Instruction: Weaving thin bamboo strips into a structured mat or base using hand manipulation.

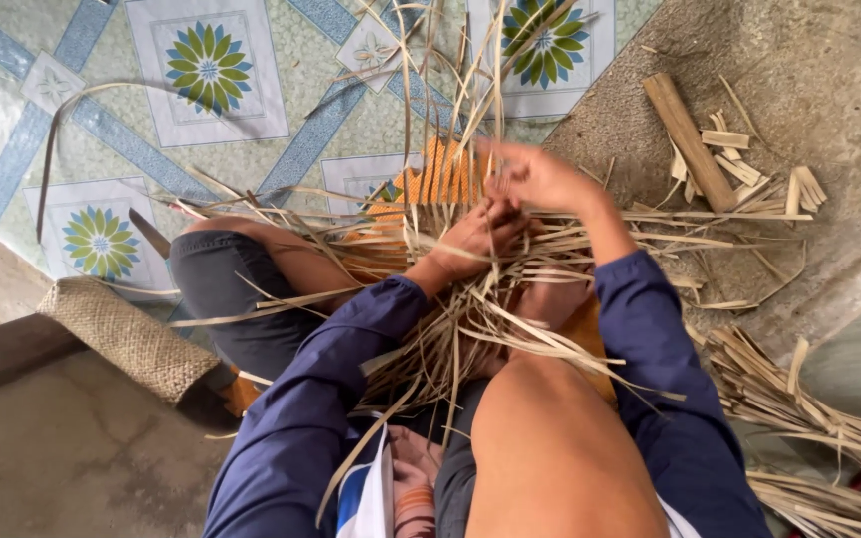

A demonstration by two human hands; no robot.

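Hands (510, 204) amid flat, springy bamboo strips (470, 299)

Left hand (475, 237) and right hand (540, 179) close together, fingers curled.

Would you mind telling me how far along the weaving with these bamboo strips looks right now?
Done: a small woven patch shows beyond the hands. In hand: the left hand and right hand work among the loose strips fanning out over the lap. Left: most strips still lie unwoven, and more bundles wait on the floor at the right.
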